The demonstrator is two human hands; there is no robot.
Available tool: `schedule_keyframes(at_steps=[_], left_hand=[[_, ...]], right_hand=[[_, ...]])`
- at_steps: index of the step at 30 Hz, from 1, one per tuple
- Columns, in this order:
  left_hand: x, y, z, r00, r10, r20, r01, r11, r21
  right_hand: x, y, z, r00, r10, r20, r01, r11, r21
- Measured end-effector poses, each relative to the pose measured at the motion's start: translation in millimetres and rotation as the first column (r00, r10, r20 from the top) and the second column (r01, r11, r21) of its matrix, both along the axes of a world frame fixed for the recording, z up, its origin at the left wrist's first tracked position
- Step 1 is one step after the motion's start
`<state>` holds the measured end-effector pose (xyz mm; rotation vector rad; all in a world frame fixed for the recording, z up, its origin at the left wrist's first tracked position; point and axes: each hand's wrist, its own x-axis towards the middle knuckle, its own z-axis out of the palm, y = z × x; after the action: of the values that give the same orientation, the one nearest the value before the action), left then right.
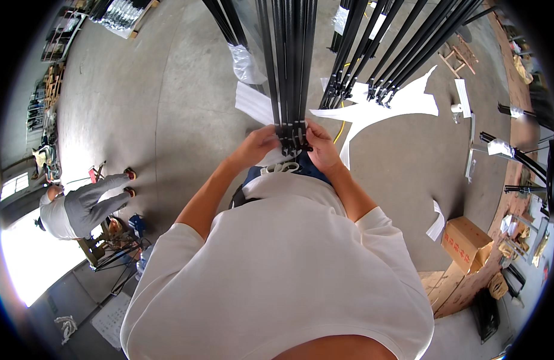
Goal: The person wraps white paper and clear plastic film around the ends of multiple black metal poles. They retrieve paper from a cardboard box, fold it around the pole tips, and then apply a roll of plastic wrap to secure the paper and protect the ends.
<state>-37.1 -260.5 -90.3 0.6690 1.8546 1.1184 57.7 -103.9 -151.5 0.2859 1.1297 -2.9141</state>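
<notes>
A bundle of several long black tubes (289, 66) runs away from my waist toward the top of the head view. Dark fittings with light bands cluster at its near end. My left hand (256, 147) is closed against the left side of that end, its fingertips partly behind the tubes. On the opposite side my right hand (322, 145) grips the same bundle, thumb toward the front. White wrapping material (253, 103) lies just beyond my left hand, and part of it passes behind the tubes.
More black tubes (403, 57) rest with their ends on white foam sheeting (418, 99) to the right. Clear plastic (244, 65) wraps tube ends at far left of my bundle. A cardboard box (466, 243) stands at right. Another person (88, 207) is at the left.
</notes>
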Motion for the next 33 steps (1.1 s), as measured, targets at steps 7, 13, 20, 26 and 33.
schedule_keyframes(at_steps=[7,13,20,26,33], left_hand=[[-1.3,-4.0,1.3,0.976,-0.043,-0.212,0.047,0.999,0.013],[-27.5,-28.4,42.4,0.925,0.149,-0.351,-0.181,0.982,-0.06],[-21.7,-27.8,45.5,0.87,0.151,-0.469,-0.256,0.952,-0.169],[25.7,1.9,42.7,0.898,0.144,-0.416,-0.144,0.989,0.033],[43.4,40.7,22.3,0.741,0.263,-0.618,-0.183,0.964,0.191]], right_hand=[[-7.9,-1.7,6.3,0.997,0.071,-0.024,-0.071,0.997,0.003],[-7.4,2.6,-4.9,0.995,0.096,0.026,-0.095,0.995,-0.018],[-12.1,1.1,4.6,0.99,0.109,-0.095,-0.119,0.987,-0.112],[-14.5,-13.4,11.6,0.995,-0.049,0.088,0.033,0.985,0.169],[-6.2,-19.1,4.5,0.998,0.026,0.048,-0.033,0.988,0.15]])
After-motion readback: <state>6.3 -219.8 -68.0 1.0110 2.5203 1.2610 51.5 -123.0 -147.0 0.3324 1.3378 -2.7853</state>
